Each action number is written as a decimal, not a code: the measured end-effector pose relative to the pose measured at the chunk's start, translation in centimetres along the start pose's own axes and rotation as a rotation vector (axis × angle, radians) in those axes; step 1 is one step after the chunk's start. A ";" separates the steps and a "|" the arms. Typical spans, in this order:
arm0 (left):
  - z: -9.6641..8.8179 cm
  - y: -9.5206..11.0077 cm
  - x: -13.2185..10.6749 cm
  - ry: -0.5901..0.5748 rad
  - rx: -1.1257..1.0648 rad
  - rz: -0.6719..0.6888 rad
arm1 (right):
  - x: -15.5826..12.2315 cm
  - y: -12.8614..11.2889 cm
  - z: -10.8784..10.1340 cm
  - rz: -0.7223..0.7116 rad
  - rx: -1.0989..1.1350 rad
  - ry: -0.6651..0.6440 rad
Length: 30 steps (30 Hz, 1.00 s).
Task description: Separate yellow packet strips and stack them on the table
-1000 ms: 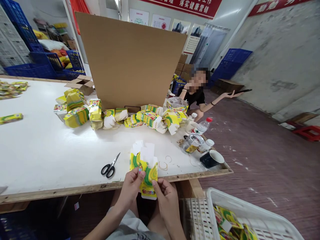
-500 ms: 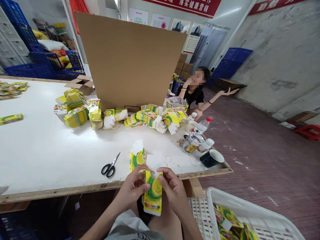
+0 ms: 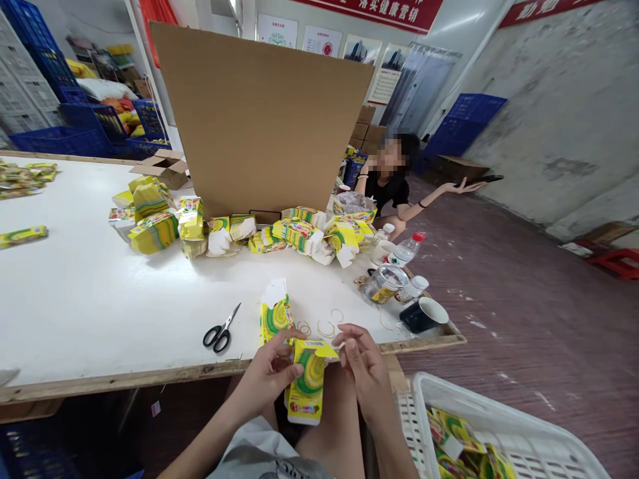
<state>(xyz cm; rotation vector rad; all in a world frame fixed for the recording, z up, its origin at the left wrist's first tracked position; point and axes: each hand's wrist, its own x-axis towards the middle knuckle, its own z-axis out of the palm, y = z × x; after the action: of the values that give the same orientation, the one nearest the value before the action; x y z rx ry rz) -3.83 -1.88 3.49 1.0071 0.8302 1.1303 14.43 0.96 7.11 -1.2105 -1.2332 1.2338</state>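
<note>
My left hand (image 3: 277,369) grips a small yellow and green carton (image 3: 308,382) above my lap, thumb on its front and fingers behind. The carton's top flap is folded over, with a barcode facing up. Just right of the carton's upper corner is my right hand (image 3: 362,356), its fingers loosely bent and apart, with nothing visible in them. On the table behind the carton, flat cartons (image 3: 275,313) of the same print lie in a small pile. Several thin rubber bands (image 3: 325,328) rest beside them.
Black-handled scissors (image 3: 222,329) lie on the white table (image 3: 124,299). Bundles of cartons (image 3: 299,236) line the foot of a large cardboard sheet (image 3: 264,126). A dark mug (image 3: 423,315) and a jar (image 3: 383,286) stand at the right edge. A white basket (image 3: 419,399) holds cartons. A person (image 3: 394,186) crouches behind.
The carton's white top flaps, upright before, are now folded down to show the barcode. My right hand has let go of the carton and moved slightly right. My left hand keeps its hold.
</note>
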 end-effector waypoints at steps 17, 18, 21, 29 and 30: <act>0.6 0.7 -0.1 0.002 -0.062 -0.019 | -0.7 1.1 0.7 -0.096 -0.493 -0.138; 0.6 0.7 -0.1 -0.004 -0.073 -0.019 | -0.8 1.1 0.6 -0.089 -0.465 -0.134; 0.9 1.0 0.0 -0.022 -0.119 -0.026 | -0.8 0.9 0.2 -0.058 -0.293 -0.084; 2.5 0.8 0.1 -0.049 -0.130 0.000 | -0.7 1.8 0.9 -0.058 0.044 0.012; 2.6 0.6 0.0 -0.045 -0.076 0.020 | -0.8 1.6 0.6 -0.061 0.019 0.015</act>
<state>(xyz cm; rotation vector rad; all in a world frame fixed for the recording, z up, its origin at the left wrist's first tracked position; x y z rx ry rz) -1.68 -2.32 4.95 0.9761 0.7374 1.1437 13.85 0.13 5.51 -1.1584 -1.2366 1.1875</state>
